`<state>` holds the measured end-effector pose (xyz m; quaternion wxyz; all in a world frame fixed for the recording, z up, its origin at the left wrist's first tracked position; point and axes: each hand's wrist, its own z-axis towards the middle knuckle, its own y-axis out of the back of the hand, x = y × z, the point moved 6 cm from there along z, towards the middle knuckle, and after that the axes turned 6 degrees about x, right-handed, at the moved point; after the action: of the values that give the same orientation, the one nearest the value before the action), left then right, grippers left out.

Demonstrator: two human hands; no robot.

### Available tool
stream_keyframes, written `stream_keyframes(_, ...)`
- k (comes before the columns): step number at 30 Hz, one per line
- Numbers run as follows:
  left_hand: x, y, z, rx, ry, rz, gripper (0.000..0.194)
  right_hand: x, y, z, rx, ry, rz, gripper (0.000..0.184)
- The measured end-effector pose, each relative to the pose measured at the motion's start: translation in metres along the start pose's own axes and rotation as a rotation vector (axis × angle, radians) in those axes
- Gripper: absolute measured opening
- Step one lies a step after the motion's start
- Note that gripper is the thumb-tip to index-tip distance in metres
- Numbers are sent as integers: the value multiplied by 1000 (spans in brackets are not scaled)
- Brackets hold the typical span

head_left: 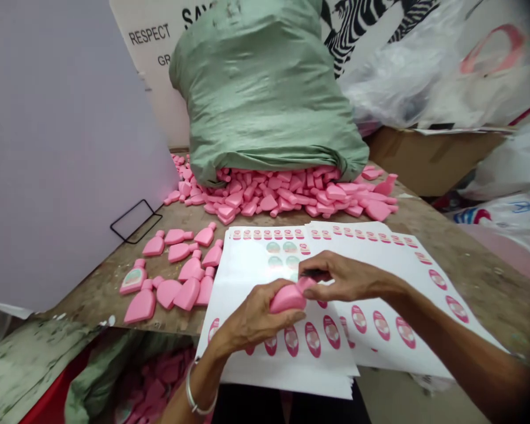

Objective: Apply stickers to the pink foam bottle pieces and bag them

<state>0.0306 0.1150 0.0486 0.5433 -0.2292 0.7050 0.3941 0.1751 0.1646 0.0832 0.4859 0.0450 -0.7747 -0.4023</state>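
My left hand [256, 318] is wrapped round a small pink plastic bottle [288, 298], held just above a stack of white sticker sheets [247, 277]. My right hand [342, 277] pinches at the bottle's cap end, fingers pressed together; whether a sticker is between them I cannot make out. The sheets carry rows of pink oval stickers [358, 318] and some round green ones [274, 247]. A silver bangle sits on my left wrist.
Several pink bottles [181, 277] lie loose at the left of the worn table [468, 265], one with a label on it [133, 278]. A big green sack [265, 88] spills a heap of pink bottles [287, 197] behind. Cardboard box and plastic bags at right.
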Motion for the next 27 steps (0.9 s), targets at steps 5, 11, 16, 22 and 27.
stream_keyframes(5,30,-16,3,-224,149,-492,32,-47,-17,-16,-522,-191,15,30)
stream_keyframes(11,45,-29,23,-352,174,-551,39,-76,-47,-22,-749,-252,-442,19)
stream_keyframes(16,51,-34,34,-369,112,-497,39,-76,-56,-18,-747,-226,-514,20)
stream_keyframes(22,54,-33,34,-356,110,-475,39,-77,-59,-13,-732,-198,-401,17)
stream_keyframes(27,50,-32,33,-338,95,-498,41,-72,-55,-17,-839,-248,-561,19)
